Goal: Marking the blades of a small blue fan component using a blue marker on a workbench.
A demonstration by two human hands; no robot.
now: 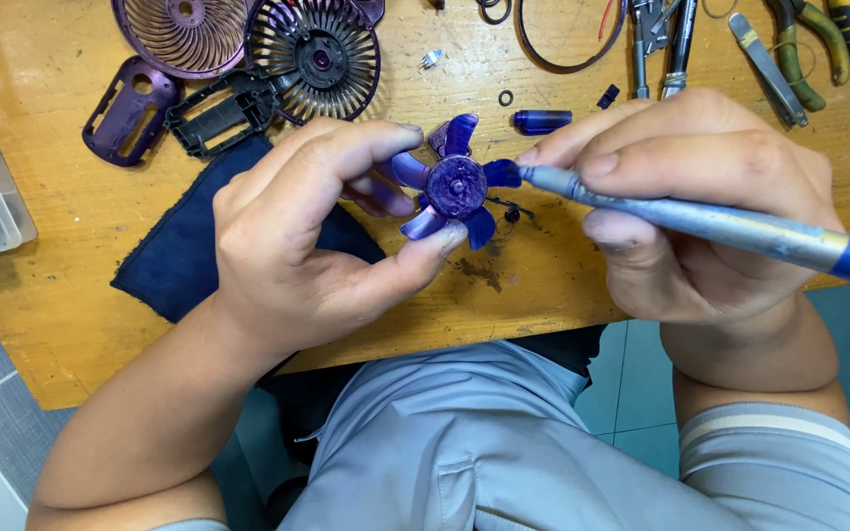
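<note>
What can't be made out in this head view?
- Tip of the blue tool: hidden behind the purple fan blade and right hand.
- Tool's far end: cut off by the right edge.
- Pliers: handles cut off at the top edge.
- Left hand covers part of the blades.

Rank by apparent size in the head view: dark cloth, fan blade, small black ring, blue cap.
1. dark cloth
2. fan blade, held nearer the camera, so it looks bigger
3. blue cap
4. small black ring
</note>
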